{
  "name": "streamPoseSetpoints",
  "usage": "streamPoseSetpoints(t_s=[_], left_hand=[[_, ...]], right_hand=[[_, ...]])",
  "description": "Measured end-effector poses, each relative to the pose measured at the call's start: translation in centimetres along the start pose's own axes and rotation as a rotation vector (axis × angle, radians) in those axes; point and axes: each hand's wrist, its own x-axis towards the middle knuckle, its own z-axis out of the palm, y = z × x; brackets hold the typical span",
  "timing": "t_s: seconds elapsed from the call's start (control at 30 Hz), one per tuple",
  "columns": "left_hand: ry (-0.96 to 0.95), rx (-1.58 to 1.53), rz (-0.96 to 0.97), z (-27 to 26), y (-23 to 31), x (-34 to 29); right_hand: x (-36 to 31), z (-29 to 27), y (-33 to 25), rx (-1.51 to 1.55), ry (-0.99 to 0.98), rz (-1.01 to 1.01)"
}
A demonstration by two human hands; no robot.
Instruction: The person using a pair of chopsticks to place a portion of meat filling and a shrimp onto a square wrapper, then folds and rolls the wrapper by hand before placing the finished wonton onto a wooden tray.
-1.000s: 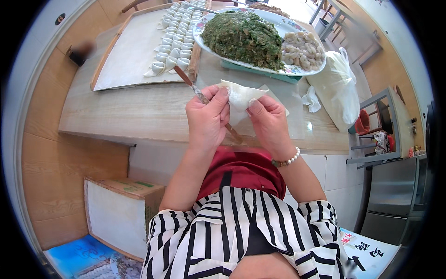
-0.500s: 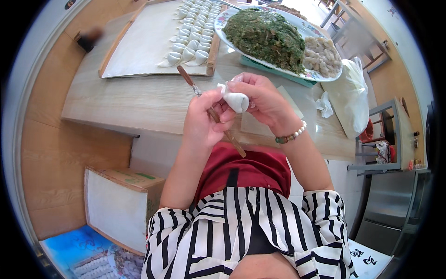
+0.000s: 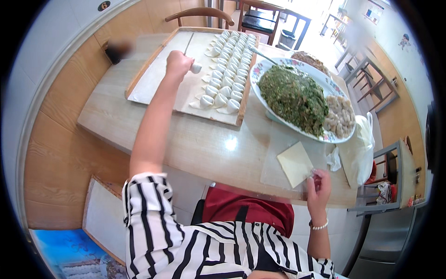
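A small white dumpling is sitting in the fingers of the left hand, out over the wooden board. Rows of dumplings are lying on that board just beside it. The right hand is pinching the corner of a flat wrapper near the tabletop edge. A big plate of green filling is standing between the two.

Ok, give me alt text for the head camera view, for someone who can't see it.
A person's left hand holds a folded dumpling over a wooden tray lined with dumplings, while the right hand touches a square wrapper on the table. A plate of green filling sits beside the tray.
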Motion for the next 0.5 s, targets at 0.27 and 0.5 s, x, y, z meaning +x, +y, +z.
streamPoseSetpoints(t_s=[0.27,0.5], left_hand=[[0.079,-0.383,-0.365,9.1,-0.1,6.8],[0.045,-0.248,-0.277,10.2,-0.7,7.5]], right_hand=[[-0.3,1.4,0.7,-0.065,0.147,-0.099],[0.6,1.4,-1.2,-0.180,0.094,-0.159]])
